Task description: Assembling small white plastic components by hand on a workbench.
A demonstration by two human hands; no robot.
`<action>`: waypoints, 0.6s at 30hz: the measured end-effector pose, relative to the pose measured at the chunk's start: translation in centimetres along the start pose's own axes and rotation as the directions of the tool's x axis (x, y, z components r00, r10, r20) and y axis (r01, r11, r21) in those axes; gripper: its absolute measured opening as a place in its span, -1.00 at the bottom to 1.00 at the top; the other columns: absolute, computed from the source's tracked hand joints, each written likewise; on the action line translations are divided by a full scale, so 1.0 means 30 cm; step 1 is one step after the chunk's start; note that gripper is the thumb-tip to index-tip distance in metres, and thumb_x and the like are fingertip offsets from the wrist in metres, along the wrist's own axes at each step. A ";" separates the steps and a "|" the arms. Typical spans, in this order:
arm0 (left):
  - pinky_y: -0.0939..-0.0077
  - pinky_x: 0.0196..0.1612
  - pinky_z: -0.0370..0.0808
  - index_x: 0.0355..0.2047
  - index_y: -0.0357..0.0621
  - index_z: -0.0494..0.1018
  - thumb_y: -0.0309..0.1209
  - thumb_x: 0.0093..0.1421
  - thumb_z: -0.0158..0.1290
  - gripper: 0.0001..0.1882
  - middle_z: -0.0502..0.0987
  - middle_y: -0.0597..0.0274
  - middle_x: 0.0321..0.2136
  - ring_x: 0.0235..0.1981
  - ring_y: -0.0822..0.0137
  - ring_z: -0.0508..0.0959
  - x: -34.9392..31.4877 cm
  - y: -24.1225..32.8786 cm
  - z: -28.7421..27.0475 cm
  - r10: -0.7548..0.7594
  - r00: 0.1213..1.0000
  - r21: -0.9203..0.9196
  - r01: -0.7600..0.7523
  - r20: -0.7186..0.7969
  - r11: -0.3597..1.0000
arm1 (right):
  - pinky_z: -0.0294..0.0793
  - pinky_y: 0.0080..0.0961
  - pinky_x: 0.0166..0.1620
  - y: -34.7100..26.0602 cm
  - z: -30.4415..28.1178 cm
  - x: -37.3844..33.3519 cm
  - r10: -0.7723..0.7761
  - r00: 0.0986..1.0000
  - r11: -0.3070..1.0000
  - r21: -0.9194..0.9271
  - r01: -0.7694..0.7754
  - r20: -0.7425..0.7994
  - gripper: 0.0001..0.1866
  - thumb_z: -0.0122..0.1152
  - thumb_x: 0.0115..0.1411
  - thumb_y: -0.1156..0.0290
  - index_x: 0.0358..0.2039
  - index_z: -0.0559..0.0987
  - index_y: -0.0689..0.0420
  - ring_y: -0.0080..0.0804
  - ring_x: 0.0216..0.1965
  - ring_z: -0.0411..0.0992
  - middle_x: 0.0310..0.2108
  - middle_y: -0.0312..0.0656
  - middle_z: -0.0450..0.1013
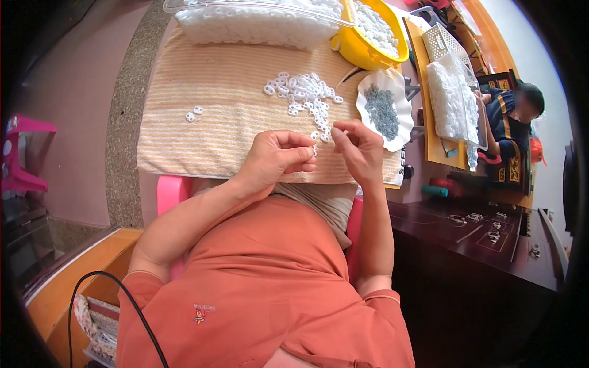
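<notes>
In front of you, one clear box (pixel 257 29), one yellow basin (pixel 362 56) and one wavy-rimmed white dish (pixel 402 101) stand in an arc. The box and basin are heaped with white pieces, and the dish holds fine dark bits (pixel 381 111); both lots are too many to count. One loose pile (pixel 297 89) of two-holed white ovals trails down toward your hands, and two stray ovals (pixel 194 113) lie apart to the left on the striped cloth (pixel 202 76).

Your left hand (pixel 279 158) points rightward, fingers curled, thumb and forefinger closed on one white piece (pixel 315 149) — just below the pile's tail. Your right forearm rises almost straight; the right hand (pixel 359 150) bends inward beside it, thumb and forefinger tips close together — whether they pinch anything, you cannot tell.
</notes>
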State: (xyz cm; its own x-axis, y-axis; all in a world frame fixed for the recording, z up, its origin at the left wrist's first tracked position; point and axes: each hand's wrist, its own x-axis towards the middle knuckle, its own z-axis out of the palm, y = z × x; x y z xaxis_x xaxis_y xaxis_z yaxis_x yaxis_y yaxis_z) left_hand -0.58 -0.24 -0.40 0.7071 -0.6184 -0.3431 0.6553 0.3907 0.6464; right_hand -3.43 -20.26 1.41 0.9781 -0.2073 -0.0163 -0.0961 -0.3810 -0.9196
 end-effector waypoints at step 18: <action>0.56 -0.26 0.61 -0.25 -0.34 0.47 -0.56 0.16 0.12 -0.85 0.55 0.16 -0.36 -0.38 0.40 0.59 0.005 0.006 -0.002 -0.012 1.000 -0.008 0.011 -0.026 1.000 | 0.47 -0.29 -0.18 0.013 0.037 0.154 -0.096 0.994 0.854 -0.508 0.114 0.061 -0.83 0.22 0.06 0.40 -0.34 0.61 0.19 -0.06 -0.28 0.53 -0.37 -0.01 0.55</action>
State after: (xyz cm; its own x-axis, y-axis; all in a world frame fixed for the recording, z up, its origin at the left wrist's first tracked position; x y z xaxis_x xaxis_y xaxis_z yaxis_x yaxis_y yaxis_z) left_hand -0.34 -0.22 -0.36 0.7061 -0.6049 -0.3681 0.6655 0.3891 0.6370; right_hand 1.27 -20.36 0.55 0.9922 -0.1146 0.0485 -0.0645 -0.8068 -0.5872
